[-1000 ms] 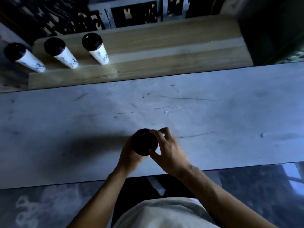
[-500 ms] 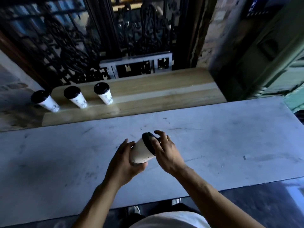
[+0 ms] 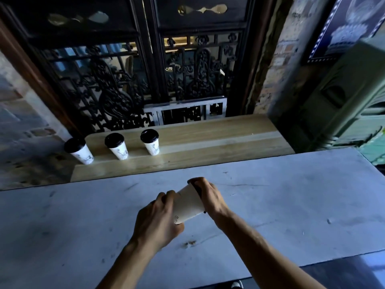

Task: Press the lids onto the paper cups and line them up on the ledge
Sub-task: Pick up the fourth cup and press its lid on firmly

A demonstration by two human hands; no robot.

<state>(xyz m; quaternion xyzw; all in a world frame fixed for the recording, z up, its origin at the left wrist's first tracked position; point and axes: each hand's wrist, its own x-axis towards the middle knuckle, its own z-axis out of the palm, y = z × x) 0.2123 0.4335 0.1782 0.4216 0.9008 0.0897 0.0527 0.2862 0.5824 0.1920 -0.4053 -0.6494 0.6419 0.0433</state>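
Head view: the paper cup (image 3: pixel 188 205) has tipped further since a moment ago — left hand (image 3: pixel 158 222) fingers wrapped round its base, right hand (image 3: pixel 208 198) fingers closed over the lid (image 3: pixel 196 188) — above the bench (image 3: pixel 291 195), so seating looks nearly done.

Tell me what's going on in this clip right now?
A person is fitting a black lid onto a white paper cup, held tilted over the grey counter. The left hand wraps the cup's lower body while the right hand covers the lid end. Three lidded cups already stand upright in a row at the left of the wooden ledge; the space to their right is open.
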